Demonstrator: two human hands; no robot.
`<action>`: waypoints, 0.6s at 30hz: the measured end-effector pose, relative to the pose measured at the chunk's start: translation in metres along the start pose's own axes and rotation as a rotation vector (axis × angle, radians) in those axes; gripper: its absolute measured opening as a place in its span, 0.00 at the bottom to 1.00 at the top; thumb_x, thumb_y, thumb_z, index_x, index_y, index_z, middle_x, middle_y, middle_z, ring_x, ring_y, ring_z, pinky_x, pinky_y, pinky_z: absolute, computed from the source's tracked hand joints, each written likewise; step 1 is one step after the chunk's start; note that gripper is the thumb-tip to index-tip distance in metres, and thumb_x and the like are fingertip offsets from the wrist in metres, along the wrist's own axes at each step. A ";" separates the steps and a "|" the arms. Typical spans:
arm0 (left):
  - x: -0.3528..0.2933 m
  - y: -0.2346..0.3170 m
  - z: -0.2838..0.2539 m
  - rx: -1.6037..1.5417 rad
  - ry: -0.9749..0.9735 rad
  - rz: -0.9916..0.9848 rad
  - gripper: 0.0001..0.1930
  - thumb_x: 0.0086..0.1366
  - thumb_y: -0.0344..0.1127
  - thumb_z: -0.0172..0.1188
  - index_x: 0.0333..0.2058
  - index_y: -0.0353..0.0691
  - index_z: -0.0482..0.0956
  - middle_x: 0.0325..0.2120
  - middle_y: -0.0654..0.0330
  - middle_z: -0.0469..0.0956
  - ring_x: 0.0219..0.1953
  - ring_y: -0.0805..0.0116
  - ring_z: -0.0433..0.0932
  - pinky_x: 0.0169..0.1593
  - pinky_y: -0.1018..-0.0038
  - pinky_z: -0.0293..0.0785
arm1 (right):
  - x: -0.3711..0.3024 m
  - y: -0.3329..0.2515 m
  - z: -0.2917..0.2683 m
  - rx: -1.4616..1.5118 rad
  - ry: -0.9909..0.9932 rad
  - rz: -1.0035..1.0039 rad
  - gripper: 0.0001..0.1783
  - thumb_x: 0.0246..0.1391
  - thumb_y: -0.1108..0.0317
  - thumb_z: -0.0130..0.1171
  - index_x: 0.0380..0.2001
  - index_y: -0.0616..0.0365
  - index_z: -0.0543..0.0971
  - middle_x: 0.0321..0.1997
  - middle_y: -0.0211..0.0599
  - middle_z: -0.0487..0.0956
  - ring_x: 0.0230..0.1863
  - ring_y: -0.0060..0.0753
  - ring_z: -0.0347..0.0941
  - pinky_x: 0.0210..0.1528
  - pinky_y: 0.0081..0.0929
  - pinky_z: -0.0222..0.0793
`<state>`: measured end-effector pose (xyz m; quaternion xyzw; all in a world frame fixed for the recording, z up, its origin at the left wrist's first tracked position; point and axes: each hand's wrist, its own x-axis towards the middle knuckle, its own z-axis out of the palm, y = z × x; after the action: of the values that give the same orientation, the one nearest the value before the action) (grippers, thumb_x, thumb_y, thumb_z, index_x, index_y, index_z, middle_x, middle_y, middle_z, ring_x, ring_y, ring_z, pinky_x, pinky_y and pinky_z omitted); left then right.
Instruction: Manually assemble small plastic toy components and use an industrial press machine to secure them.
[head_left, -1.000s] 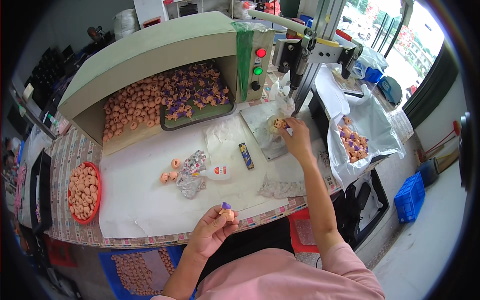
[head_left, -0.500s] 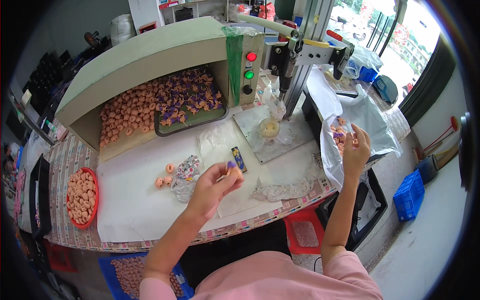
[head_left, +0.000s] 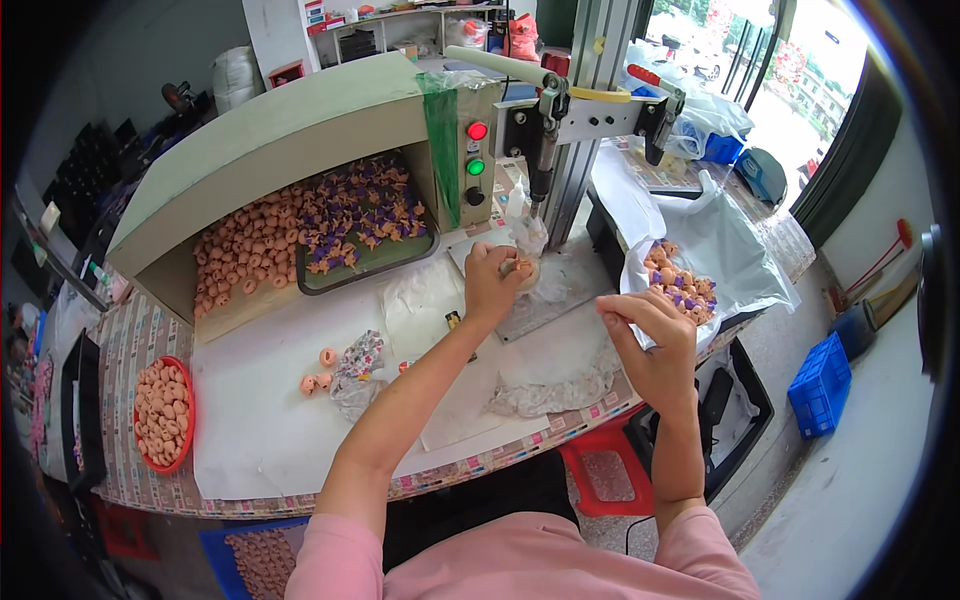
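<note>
My left hand point(head_left: 490, 290) reaches forward to the round clear cup point(head_left: 534, 276) on the metal base plate of a hand press. Its fingers are closed on a small peach-coloured doll part point(head_left: 521, 266) at the cup, partly hidden by the fingertips. The plunger of the press point(head_left: 541, 172) stands above the cup. My right hand point(head_left: 655, 350) is raised between the press plate and the lined tray. Its fingers are bent forward, the thumb slightly apart, and nothing shows between them. Peach and purple doll pieces point(head_left: 682, 285) lie in the tray just beyond it.
A beige machine housing point(head_left: 270, 140) holds many round heads point(head_left: 250, 235) and a dark tray point(head_left: 360, 270) of peach and purple parts. A red basket point(head_left: 187, 440) of heads sits at the left. Loose heads point(head_left: 318, 382) lie beside a patterned cloth bundle point(head_left: 360, 358).
My left hand has moved forward from over the table to the cup with the doll part. The right hand has drawn back left from the lined tray. The view has shifted slightly.
</note>
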<state>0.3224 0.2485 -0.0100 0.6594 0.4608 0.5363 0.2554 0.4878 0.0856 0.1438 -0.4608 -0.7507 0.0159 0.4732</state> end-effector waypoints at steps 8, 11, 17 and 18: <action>-0.009 0.016 -0.002 0.156 -0.011 0.218 0.14 0.52 0.29 0.64 0.38 0.39 0.73 0.40 0.54 0.67 0.44 0.52 0.65 0.49 0.63 0.64 | 0.116 0.009 0.033 -0.111 0.398 -0.496 0.14 0.49 0.77 0.61 0.42 0.62 0.79 0.38 0.43 0.80 0.38 0.41 0.76 0.43 0.29 0.69; -0.012 0.019 -0.001 0.157 -0.018 0.155 0.14 0.52 0.28 0.64 0.37 0.38 0.73 0.40 0.54 0.67 0.45 0.52 0.65 0.49 0.63 0.64 | 0.170 0.016 0.046 -0.268 0.463 -0.393 0.21 0.51 0.66 0.63 0.49 0.58 0.77 0.42 0.41 0.80 0.44 0.41 0.74 0.48 0.31 0.67; -0.014 0.011 -0.002 0.211 0.025 0.166 0.15 0.49 0.30 0.66 0.36 0.36 0.72 0.38 0.54 0.67 0.44 0.53 0.66 0.48 0.64 0.64 | 0.224 -0.006 0.029 0.309 -0.061 0.244 0.26 0.53 0.61 0.62 0.54 0.60 0.74 0.36 0.35 0.78 0.42 0.27 0.71 0.49 0.29 0.66; -0.014 0.009 -0.005 0.213 0.029 0.164 0.15 0.49 0.30 0.66 0.36 0.36 0.72 0.38 0.54 0.67 0.44 0.53 0.66 0.48 0.64 0.64 | 0.221 -0.010 0.025 0.312 -0.064 0.242 0.26 0.53 0.61 0.62 0.54 0.60 0.74 0.36 0.35 0.78 0.42 0.27 0.71 0.49 0.29 0.66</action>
<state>0.3208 0.2311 -0.0073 0.7106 0.4631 0.5128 0.1326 0.4346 0.2461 0.2884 -0.4682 -0.6928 0.2033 0.5094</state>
